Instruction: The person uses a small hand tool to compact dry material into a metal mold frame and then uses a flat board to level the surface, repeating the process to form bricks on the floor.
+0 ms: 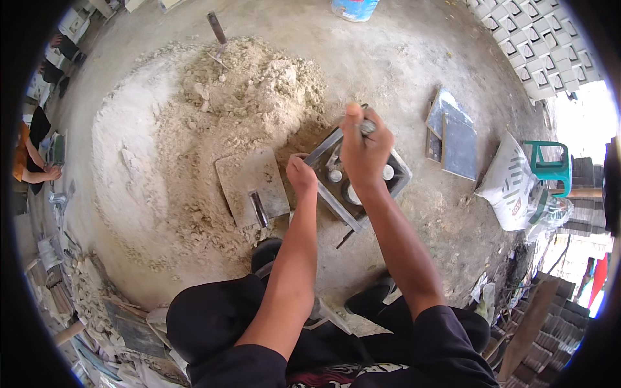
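Observation:
A square metal mould point(338, 210) with round cylinders inside lies on the ground in front of me, turned cornerwise. At its left corner, my left hand point(302, 174) is closed on the rim. My right hand point(369, 152) makes a fist above the mould, wrapped round a metal handle point(367, 127) whose rounded end shows past the fingers. My right hand and forearm hide part of the inside, so what the handle joins is not visible. Left of the mould, a flat square trowel point(242, 173) with a tubular handle rests on loose sandy mix.
A heap of crumbly mix point(259, 84) spreads leftward, with another tool point(217, 29) standing in it. Flat dark plates point(460, 145), a white sack point(508, 181) and a green stool point(550, 161) are at right. Patterned blocks point(533, 42) stack far right. A person point(32, 155) works far left.

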Tool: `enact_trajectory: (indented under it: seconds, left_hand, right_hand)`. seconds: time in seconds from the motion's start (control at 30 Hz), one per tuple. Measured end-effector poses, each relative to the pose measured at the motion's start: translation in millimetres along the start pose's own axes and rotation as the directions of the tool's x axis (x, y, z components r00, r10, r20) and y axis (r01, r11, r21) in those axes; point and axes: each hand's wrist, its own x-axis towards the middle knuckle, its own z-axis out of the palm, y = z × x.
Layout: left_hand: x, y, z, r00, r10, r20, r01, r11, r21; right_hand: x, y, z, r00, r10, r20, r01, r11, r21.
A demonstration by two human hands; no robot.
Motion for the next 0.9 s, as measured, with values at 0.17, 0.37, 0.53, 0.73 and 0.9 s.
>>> enact_trajectory:
  seconds: [0.17, 0.37, 0.53, 0.73, 0.9]
  left_hand:
    - [41, 21, 5, 0.996, 0.088, 0.005, -0.088, 0.995, -0.037]
    - [0, 4, 0, 0.999, -0.05, -0.006, 0.05, 0.999, 0.022]
    - [2, 2, -6, 1.0, -0.014, -0.022, 0.016, 0.996, 0.083]
    - [3, 5, -3, 1.0, -0.004, -0.019, 0.006, 0.996, 0.093]
    - [3, 3, -1, 0.999, 0.038, -0.02, -0.036, 0.996, 0.085]
  right_hand:
    - [39, -5, 17, 0.989, 0.15, 0.006, -0.148, 0.967, 0.206]
    - [12, 4, 11, 0.979, 0.147, -0.143, -0.132, 0.985, 0.11]
    - [3, -18, 14, 0.98, 0.201, -0.01, -0.197, 0.971, 0.135]
    - [10, -12, 7, 0.993, 0.089, 0.078, -0.097, 0.99, 0.099]
    - [-7, 5, -5, 0.996, 0.052, 0.079, -0.063, 0.987, 0.148]
